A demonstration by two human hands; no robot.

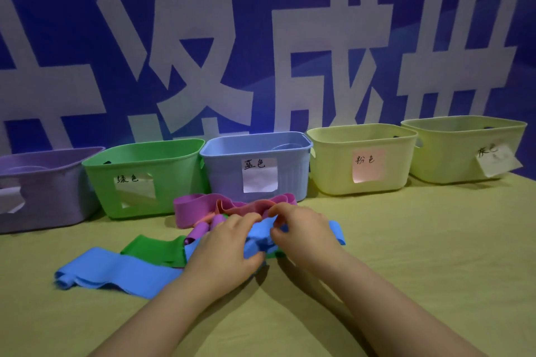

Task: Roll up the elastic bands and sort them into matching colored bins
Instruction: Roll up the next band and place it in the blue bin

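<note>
From the head camera, both hands meet over a heap of elastic bands in the middle of the yellow-green table (420, 240). The left hand (229, 243) has its fingers curled down onto the bunched blue band (259, 238), thumb tucked beneath. The right hand (301, 229) pinches that band's upper edge between thumb and fingertips, and a blue tail shows beyond its right side.

To the near left a blue strip (116, 268) lies flat and runs under the left wrist — whether it is part of the held band cannot be told. A green band (153, 249) lies just behind it. Farther off, a pink band (194, 206) and an orange band (243, 203) stand looped on edge, with a small purple roll (197, 230) beside the left hand's fingers.

Five bins line the far edge, left to right: purple bin (49, 182), green bin (177, 177), blue bin (220, 174), a yellow bin (330, 168) with a pink label, and a second yellow bin (446, 153) — each bearing a paper note.
</note>
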